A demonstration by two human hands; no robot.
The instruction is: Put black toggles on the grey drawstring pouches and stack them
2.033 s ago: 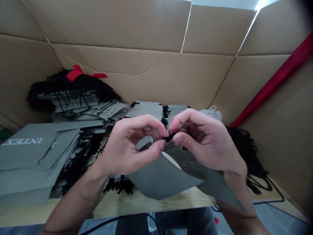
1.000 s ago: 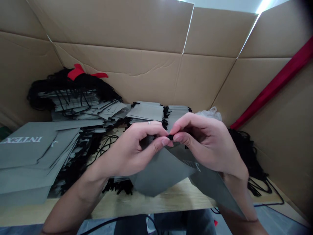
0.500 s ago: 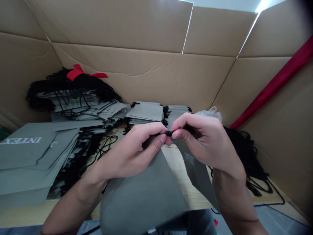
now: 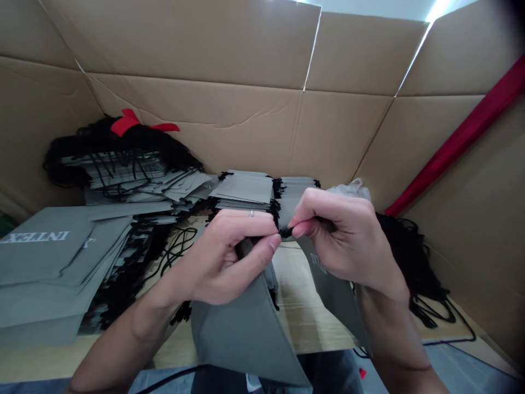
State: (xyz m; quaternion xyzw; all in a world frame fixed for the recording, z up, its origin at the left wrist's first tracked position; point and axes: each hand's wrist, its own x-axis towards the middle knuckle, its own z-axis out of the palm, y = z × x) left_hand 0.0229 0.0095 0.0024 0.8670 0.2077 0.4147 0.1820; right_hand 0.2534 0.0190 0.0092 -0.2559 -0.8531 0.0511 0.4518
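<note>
Both hands meet in front of me over a small knotted bit of black cord point(image 4: 286, 232). My left hand point(image 4: 229, 257) pinches one side of it between thumb and forefinger, with a ring on one finger. From the other side my right hand point(image 4: 340, 235) pinches the cord, fingers curled in. A grey flat panel point(image 4: 241, 339) hangs below my left hand, past the table's front edge. Another grey panel point(image 4: 328, 284) with white lettering hangs under my right hand. Whether the two panels are one piece is hidden by the hands.
Grey pieces lettered INTEX point(image 4: 41, 251) lie stacked at left. Behind them sits a pile of black cords point(image 4: 123, 139) with a red strip point(image 4: 125, 121). Grey stacks point(image 4: 241, 186) stand at the back; more black cords point(image 4: 414, 268) lie right. Cardboard walls point(image 4: 197, 109) surround the table point(image 4: 307, 323).
The grey panel under my left hand has swung and turned, showing a narrower face. The pinched cord has dropped slightly, and the hands have shifted only a little.
</note>
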